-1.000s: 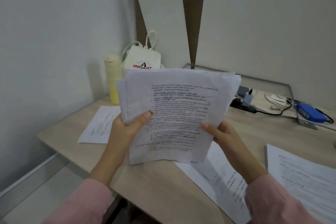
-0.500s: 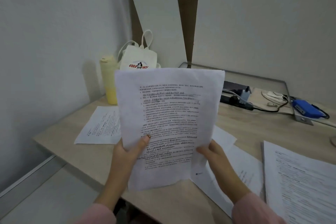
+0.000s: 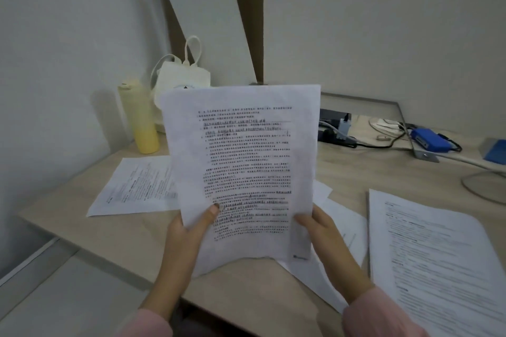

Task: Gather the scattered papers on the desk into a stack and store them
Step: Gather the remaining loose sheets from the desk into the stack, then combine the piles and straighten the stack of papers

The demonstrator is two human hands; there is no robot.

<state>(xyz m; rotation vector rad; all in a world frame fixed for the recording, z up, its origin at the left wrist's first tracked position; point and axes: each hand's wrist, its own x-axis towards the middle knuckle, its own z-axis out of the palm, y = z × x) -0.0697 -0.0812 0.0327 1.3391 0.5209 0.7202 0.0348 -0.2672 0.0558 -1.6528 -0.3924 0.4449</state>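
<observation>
two hands on the stack (image 3: 246, 172), three lots of paper left on the tabletop (image 3: 356, 169)

both hands are up mid-frame with the stack standing upright between them, print facing the camera. the left hand (image 3: 189, 232) grips the lower left edge, thumb flat on the front, fingers hidden behind. the right hand (image 3: 320, 230) pinches the lower right edge, thumb in front too. the bottom edge looks ragged, back sheets poking lower at the left corner; whether it touches the tabletop i cannot tell.

by my read this is the squaring-up step, mid-gather, nowhere near storing. a loose sheet (image 3: 134, 189) lies flat at the left of the frame, below the yellow bottle (image 3: 141, 120); overlapping sheets (image 3: 353, 227) lie under the right wrist; a thick pile (image 3: 438, 260) sits at the lower right, apart from the rest.

next move, i'd say: tap that lower edge on the tabletop to level it, then free one hand and slide a flat sheet onto the stack. flat paper is hard to lift, so drag it to the tabletop's rim first. where they get stored isn't clear; the tote bag (image 3: 186, 78) at the upper left is only a guess.
</observation>
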